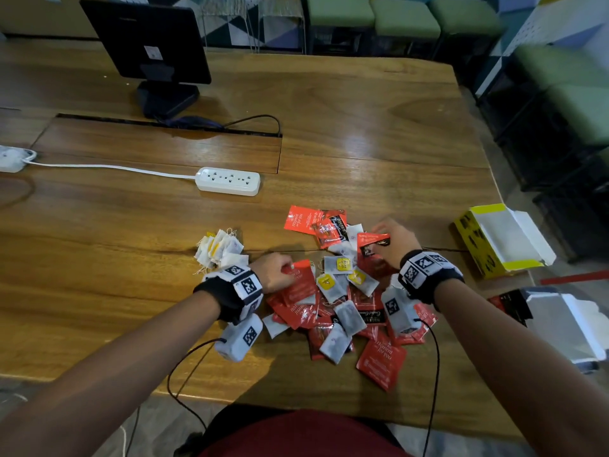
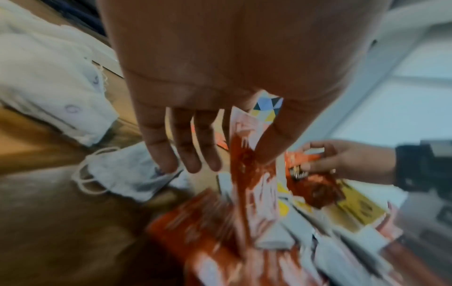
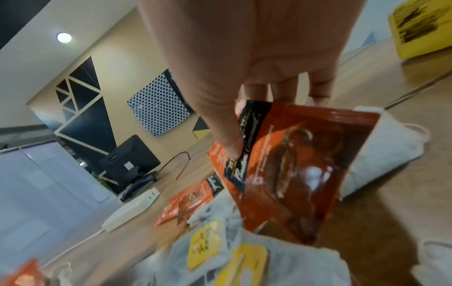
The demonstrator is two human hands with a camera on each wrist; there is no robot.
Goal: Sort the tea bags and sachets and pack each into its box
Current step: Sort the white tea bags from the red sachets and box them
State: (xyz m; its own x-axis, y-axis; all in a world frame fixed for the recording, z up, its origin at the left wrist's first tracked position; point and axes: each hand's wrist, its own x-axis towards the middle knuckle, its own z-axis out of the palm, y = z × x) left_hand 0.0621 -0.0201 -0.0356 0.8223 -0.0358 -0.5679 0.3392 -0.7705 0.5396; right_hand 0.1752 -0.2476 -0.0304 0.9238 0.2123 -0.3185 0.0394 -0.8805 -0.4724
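- Sorting is where we're at, and nothing from the mixed pile looks packed yet, so it's early days by our reckoning.
- Nearest to us, that pile sits right at the front edge of the wooden table: red sachets and white tea bags with yellow tags, all overlapping.
- Our left hand is at the pile's left edge, pinching the corner of a red sachet between thumb and forefinger. The left wrist view is pretty smeared, so we'd only say it's probably lifted off the heap.
- Our right hand is a bit further in, thumb and fingers clamped on a red-and-black sachet held up over the pile.
- Just left of the pile there's a separate bunch of tea bags, stacked on their own.
- Off to the right, well apart from the pile, the yellow box lies open with its flap out. A second box with a red and black side sits nearer us on that side, also open.
- Further back: a power strip and a monitor, not part of the job.
- Next move, we reckon: gather both sachets together and keep pulling reds out, then carry them to the red and black box. That calls for keeping the strings of the tea bags from tagging along.
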